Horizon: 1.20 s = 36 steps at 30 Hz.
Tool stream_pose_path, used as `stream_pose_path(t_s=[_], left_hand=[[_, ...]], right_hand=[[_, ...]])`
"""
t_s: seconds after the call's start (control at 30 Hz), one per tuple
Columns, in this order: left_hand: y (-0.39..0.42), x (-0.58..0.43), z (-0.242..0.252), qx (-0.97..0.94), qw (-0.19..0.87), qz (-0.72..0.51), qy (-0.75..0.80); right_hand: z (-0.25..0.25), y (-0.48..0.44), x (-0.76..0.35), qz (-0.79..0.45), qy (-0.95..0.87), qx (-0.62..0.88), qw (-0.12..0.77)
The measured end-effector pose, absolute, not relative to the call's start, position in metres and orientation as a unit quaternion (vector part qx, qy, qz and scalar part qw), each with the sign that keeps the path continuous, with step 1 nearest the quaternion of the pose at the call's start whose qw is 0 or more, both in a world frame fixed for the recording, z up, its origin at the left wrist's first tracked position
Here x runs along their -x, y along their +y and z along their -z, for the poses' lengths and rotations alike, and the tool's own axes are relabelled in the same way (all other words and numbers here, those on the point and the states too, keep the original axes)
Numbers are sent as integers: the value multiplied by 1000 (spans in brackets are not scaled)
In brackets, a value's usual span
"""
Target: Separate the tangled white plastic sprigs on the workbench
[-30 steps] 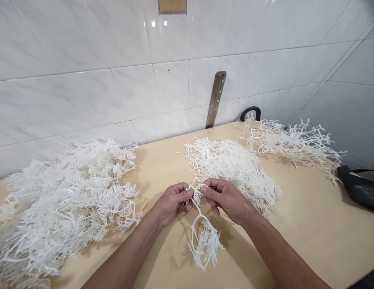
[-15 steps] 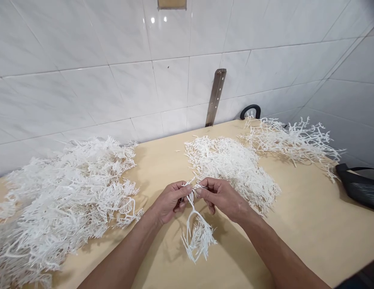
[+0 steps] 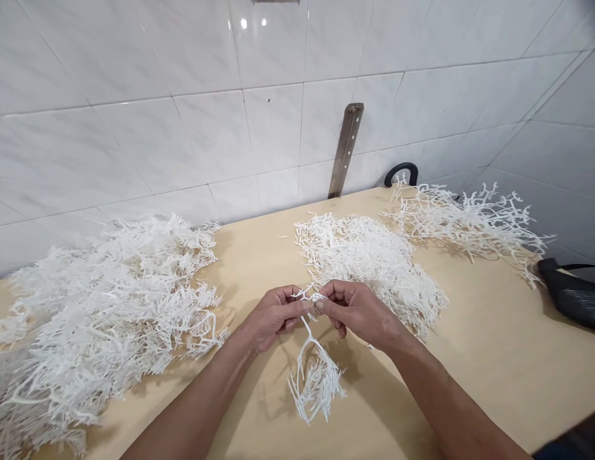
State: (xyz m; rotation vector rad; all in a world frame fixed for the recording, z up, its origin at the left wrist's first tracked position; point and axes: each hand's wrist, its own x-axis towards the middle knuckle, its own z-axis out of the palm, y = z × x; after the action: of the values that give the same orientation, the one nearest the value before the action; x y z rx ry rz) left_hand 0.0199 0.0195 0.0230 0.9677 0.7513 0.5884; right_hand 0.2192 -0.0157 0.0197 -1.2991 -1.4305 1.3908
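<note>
A white branching sprig [image 3: 308, 342], apparently plastic, hangs between my hands, its bushy lower end over the table. My left hand [image 3: 279, 314] is closed on it, thumb and fingers pinching the stem near its upper forks. Close beside it, my right hand [image 3: 352, 310] pinches the thin twigs at the sprig's upper right, fingertips nearly touching the left thumb. What exactly lies between the right fingertips is partly hidden. Behind my right hand is a heap of short white cut-looking pieces [image 3: 359, 249].
A large pile of bushy white sprigs [image 3: 119, 313] covers the table's left. Sparser bare white branches [image 3: 470, 217] lie at the back right, beside a black object with a strap [image 3: 572, 294]. A metal strip [image 3: 346, 150] leans against the tiled wall near a black curved handle [image 3: 401, 171].
My right fingers have shifted slightly on the upper twigs, and the forks now show more clearly above my thumbs. A small white bit now shows below my right hand. The view has tilted slightly down.
</note>
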Motion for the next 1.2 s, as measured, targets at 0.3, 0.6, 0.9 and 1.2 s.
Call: stream_pose_path(t_s=[0.3,0.6,0.9,1.2], left_hand=[[19,-23,-22,-436,747,-292,408],[19,-23,-20,-435,752,-299,393],[18,-24,-22,-449,751,-289,388],[16,-28,-26,-473,713,-283,433]], right_hand=[[-24,-17,-220,-518,-586,495,378],[-23,-15,-221,-460,-609,521,383],[-26,-18,-212,-375,-635,562,374],[-26,-19,-207,-249,-697,564,366]])
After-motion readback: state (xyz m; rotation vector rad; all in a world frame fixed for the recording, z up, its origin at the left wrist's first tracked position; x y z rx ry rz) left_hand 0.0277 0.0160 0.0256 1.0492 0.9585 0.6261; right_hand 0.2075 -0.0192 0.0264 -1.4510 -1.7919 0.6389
